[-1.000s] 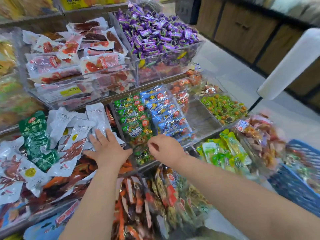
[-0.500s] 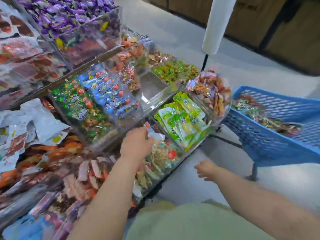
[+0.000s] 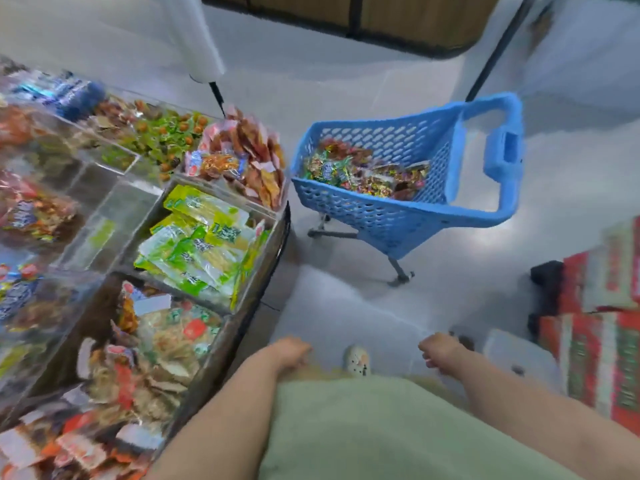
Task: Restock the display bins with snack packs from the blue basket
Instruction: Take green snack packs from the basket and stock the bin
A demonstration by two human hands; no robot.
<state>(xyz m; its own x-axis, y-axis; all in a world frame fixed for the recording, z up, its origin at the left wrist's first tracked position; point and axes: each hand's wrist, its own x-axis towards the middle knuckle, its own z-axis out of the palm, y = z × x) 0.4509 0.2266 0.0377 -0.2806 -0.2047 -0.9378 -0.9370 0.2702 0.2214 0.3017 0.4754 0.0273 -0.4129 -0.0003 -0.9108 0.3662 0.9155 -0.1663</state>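
The blue basket point(image 3: 391, 216) stands on a wheeled frame on the floor, right of the display. Mixed snack packs point(image 3: 363, 171) lie in its bottom. Clear display bins point(image 3: 221, 306) fill the left side, holding green packs point(image 3: 197, 240), red-orange packs point(image 3: 242, 150) and other snacks. My left hand point(image 3: 291, 351) hangs low beside the display's corner, fingers loosely curled, holding nothing. My right hand point(image 3: 438, 348) hangs low over the floor, loosely curled and empty. Both hands are well short of the basket.
A white post point(image 3: 197, 36) stands behind the display. Stacked red and green cartons point(image 3: 595, 327) sit on the floor at right. A shoe point(image 3: 356, 360) shows between my arms. Wooden cabinets point(image 3: 346, 12) line the far wall. Open floor lies between me and the basket.
Both hands have left the bins and dropped to my sides. My view has swung right, from the display toward the blue basket.
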